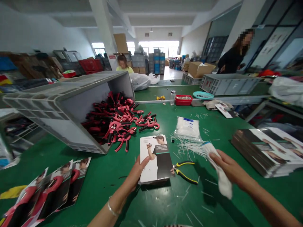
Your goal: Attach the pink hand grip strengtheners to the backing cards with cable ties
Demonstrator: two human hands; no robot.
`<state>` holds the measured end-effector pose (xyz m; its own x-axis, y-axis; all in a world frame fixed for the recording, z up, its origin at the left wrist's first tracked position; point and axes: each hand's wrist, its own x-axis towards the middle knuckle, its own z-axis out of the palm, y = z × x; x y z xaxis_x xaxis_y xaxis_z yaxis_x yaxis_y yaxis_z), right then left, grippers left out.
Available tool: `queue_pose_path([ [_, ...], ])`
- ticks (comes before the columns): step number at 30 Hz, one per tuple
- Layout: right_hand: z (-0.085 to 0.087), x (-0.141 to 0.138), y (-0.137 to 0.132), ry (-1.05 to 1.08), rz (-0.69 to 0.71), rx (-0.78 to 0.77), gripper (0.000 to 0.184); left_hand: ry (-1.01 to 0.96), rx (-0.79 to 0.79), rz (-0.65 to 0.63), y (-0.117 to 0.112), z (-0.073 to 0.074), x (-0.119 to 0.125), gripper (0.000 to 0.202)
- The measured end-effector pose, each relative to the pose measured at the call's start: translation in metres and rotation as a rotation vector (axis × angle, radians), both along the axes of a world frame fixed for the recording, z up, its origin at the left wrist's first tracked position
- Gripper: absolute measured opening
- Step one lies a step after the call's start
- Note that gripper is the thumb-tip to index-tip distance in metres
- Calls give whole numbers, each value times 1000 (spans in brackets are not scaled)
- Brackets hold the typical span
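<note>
My left hand (137,172) holds a printed packaging card (156,157) by its left edge, tilted up off the green table (165,201). My right hand (227,168) grips a white plastic bag (220,170) of thin white cable ties, which hangs down from my fingers. Yellow-handled pliers (186,171) lie on the table between my hands. Loose white cable ties (187,146) are scattered just beyond them, beside a white packet (188,126).
A grey crate (59,104) lies tipped on its side at left, spilling several red-and-black hand grips (120,121). Finished carded packs (47,189) lie at front left; a card stack (267,149) sits at right. Two people are at the back, beyond crates and boxes.
</note>
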<state>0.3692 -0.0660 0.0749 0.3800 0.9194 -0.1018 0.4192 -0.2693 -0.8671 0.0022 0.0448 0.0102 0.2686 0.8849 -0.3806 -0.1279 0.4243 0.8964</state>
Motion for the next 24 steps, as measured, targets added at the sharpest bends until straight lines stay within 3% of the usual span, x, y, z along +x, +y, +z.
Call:
queue_pose_path([
  [2,-19,57,-19,-197,-60,-77,48,-23,0,-1,-4,2,11,68],
  [4,-41,103,-30,-371,2,-166,51,-38,-1,15,-8,3,24,66],
  [7,-63,135,-23,-681,25,-209,49,-42,-13,68,-15,4,40,67],
  [10,-64,114,12,-984,13,-20,48,-60,-28,122,-18,8,49,68],
  [13,-61,64,64,-917,252,128,26,-50,-26,154,-18,13,51,68],
  [17,-71,10,127,-849,289,88,17,13,-13,168,-16,14,52,70],
  [21,-90,0,159,-805,247,67,12,31,-1,173,-13,7,51,71],
  [24,-92,8,168,-731,236,97,11,66,-1,181,-12,2,51,71],
])
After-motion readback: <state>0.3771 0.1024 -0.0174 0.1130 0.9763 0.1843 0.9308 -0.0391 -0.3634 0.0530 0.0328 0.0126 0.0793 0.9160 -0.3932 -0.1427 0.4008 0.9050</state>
